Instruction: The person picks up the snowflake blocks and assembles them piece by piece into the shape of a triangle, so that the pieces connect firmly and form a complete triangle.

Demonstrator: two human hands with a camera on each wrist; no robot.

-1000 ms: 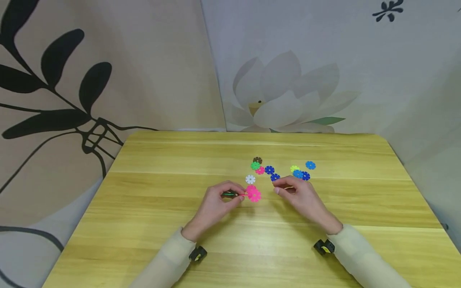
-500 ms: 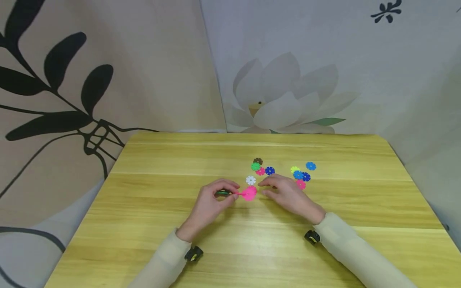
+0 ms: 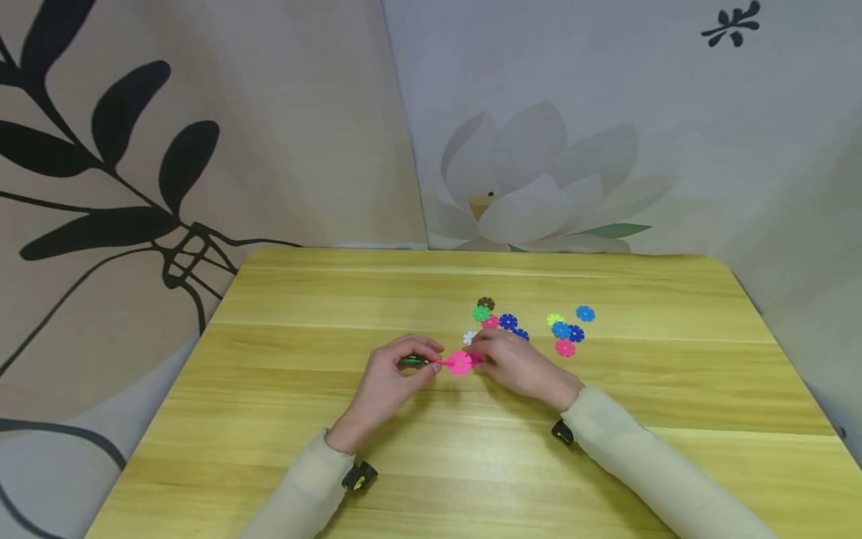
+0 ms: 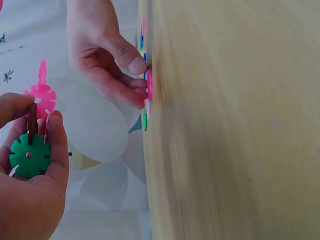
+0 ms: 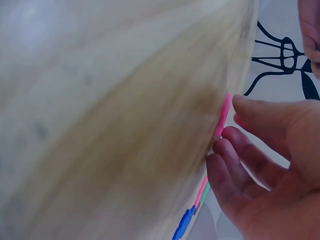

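My left hand (image 3: 393,382) holds a short chain of notched plastic snowflake discs. In the left wrist view, a green disc (image 4: 30,156) rests against the palm, a brown disc (image 4: 33,125) stands edge-on between thumb and fingers, and a pink disc (image 4: 41,100) juts out with another pink piece beyond it. My right hand (image 3: 521,367) is bent low at the table just right of the chain's end. Its thumb and fingertips span the edges of a separate pink snowflake disc (image 5: 224,115) lying flat, which those fingers partly cover in the head view.
Behind my right hand lie white (image 3: 470,338), green (image 3: 481,314), brown (image 3: 486,303) and dark blue (image 3: 508,322) discs. Farther right is a cluster with yellow (image 3: 554,319), blue (image 3: 585,314) and pink (image 3: 566,348) ones. The wooden table (image 3: 303,299) meets a patterned wall at the back.
My right hand has moved left from beside the dark blue discs to the pink disc near the chain, uncovering a pink disc on the right. The left hand has drawn slightly left with its chain.
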